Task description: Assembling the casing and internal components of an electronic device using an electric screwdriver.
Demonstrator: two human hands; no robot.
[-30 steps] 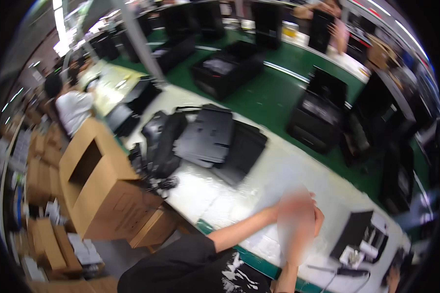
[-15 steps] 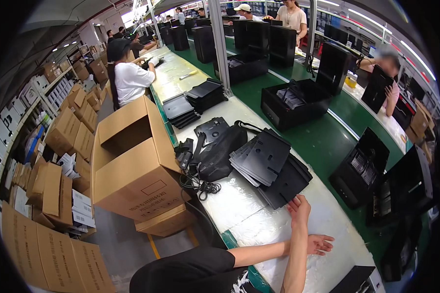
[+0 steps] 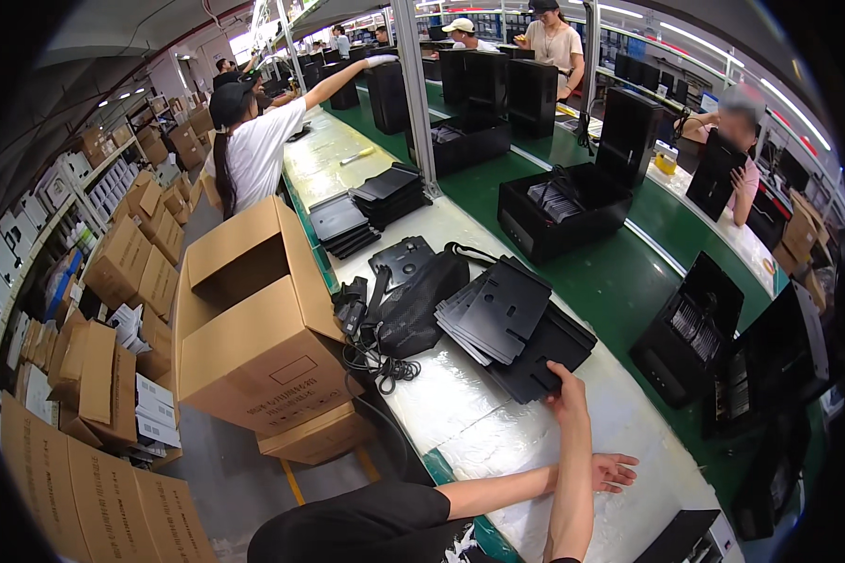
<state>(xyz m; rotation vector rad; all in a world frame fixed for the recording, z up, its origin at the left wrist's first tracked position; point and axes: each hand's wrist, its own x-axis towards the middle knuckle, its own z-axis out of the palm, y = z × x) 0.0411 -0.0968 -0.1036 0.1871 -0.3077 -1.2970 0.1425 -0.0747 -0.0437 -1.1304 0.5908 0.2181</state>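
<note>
Black plate [image 3: 551,345] on the white table [image 3: 460,394]: grips its near corner with the right hand [image 3: 568,389], thumb on top, probably for easiest reach; extends the left hand [image 3: 614,472], open and empty.

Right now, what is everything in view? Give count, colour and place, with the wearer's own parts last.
flat plates: several, black, fanned on the worktable
mesh bag: one, black, left of the plates
coiled cable: count unclear, black, near the bag
stacked panels: several, black, farther up the worktable
worktable: one, white top, centre
green surface: one, green, beyond the worktable
computer-like cases: several, black, on the green surface
open carton: one, brown, left of the worktable
other cartons: many, brown, left
co-workers: several, clothing varied, background
left hand: one, bare, over the worktable
right hand: one, bare, at the plates' near edge
</note>
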